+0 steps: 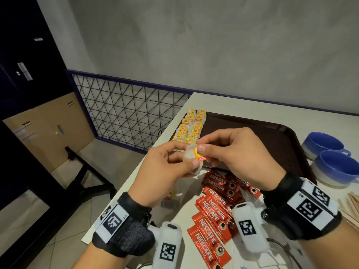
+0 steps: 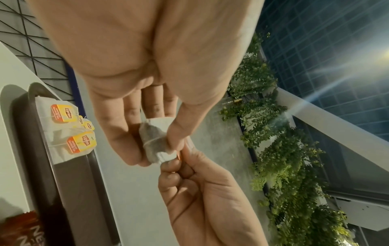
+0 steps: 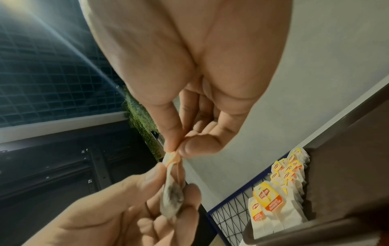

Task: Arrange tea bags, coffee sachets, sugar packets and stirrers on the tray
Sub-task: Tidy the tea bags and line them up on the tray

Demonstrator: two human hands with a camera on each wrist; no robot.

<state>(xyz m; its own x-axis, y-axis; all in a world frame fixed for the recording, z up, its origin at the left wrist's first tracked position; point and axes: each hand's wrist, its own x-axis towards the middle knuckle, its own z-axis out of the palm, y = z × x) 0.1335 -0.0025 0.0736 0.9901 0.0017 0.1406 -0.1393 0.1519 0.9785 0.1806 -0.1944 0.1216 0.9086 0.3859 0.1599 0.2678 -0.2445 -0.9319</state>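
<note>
While your tea-bag rows fill only the left end of the tray (image 1: 272, 136), you are in my judgement early in the job. About 10 yellow-tagged tea bags (image 1: 191, 126) lie there in 2 columns; overlap makes the count rough. Your left hand (image 1: 165, 171) pinches 1 more tea bag (image 2: 156, 141) between thumb and fingers, held in the air above the near left corner of the tray, and your right hand (image 1: 237, 152) pinches its yellow tag (image 1: 200, 153) between thumb and forefinger, so both hands are closed on the same bag.

Still off the tray, on the worktop (image 1: 252, 105):
- roughly 10 red coffee sachets (image 1: 215, 212), fanned in a loose heap near your wrists; some hide under others.
- at least 1 loose tea bag (image 1: 171, 200) below your left hand, partly hidden.
- a bundle of wooden stirrers (image 1: 351, 208) at the right edge, too cropped to count.
- 2 blue cups (image 1: 330, 158) stand just beside the tray's right rim.

Sugar packets I cannot make out in any view. Most of the tray floor is bare, so coffee, sugar and stirrers all remain to place.
</note>
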